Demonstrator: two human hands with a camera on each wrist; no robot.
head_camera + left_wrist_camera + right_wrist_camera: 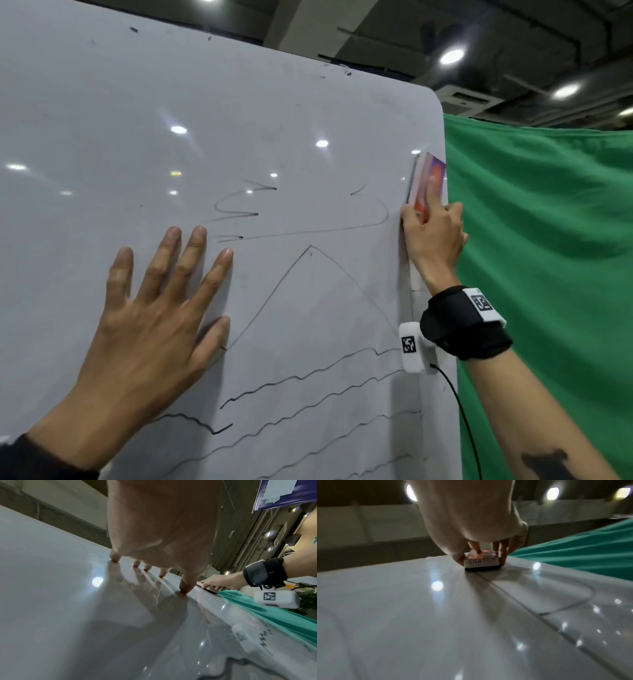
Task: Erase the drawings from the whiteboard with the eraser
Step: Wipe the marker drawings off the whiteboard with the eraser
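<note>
A person's right hand (pixel 432 233) grips an eraser (pixel 429 183) against the right edge of a whiteboard (pixel 102 120); the left hand (pixel 154 308) presses flat on the board.

The left hand's straight, spread fingers (pixel 186 584) touch the surface at the tips, holding nothing. The right hand's thumb and fingers pinch the eraser's sides, covering its lower half; its dark pad meets the board. Partly wiped drawings (pixel 308 274), a triangle above wavy lines, run off the bottom edge. Behind hangs a green cloth (pixel 548 240).
</note>
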